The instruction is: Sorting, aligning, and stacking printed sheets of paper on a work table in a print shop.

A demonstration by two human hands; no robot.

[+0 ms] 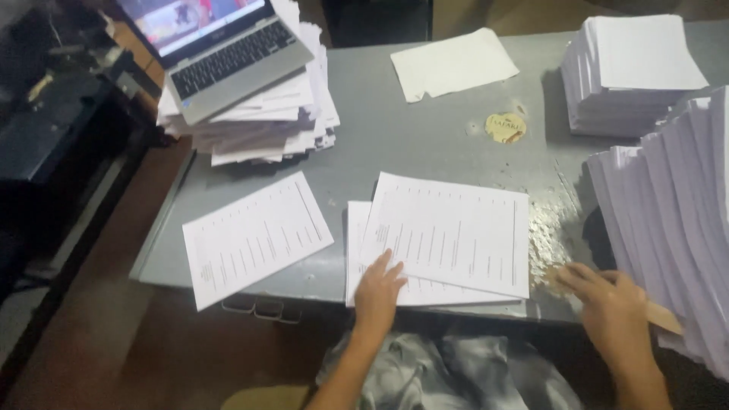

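**Desk:** Where did the printed sheets (448, 231) lie against the left hand (377, 292)?

**Photographer:** Directly under it. The left hand lay flat on the near edge of two overlapping printed sheets, fingers spread and pressing down, pinching nothing. The sheets sat at the front of the grey surface (425, 137), the upper one skewed across the lower.

**Desk:** And the right hand (611, 307)?

**Photographer:** It rested at the foot of the tall slanting paper stack (676, 220) on the right, with a flat tan stick (659, 315) beneath its fingers. Whether that grip had closed round the stick, I could not tell; the hand covered it.

**Desk:** What was cut off or unclear?

**Photographer:** The tall stack ran out of frame, and the print on the sheets was too small and blurred to make out. The laptop (220, 45), perched on a messy pile of papers (266, 121), was cropped at the top.

**Desk:** How did the sheets look?

**Photographer:** White, with rows of dark print. A third single sheet (254, 239) lay apart to the left, overhanging the surface's edge.
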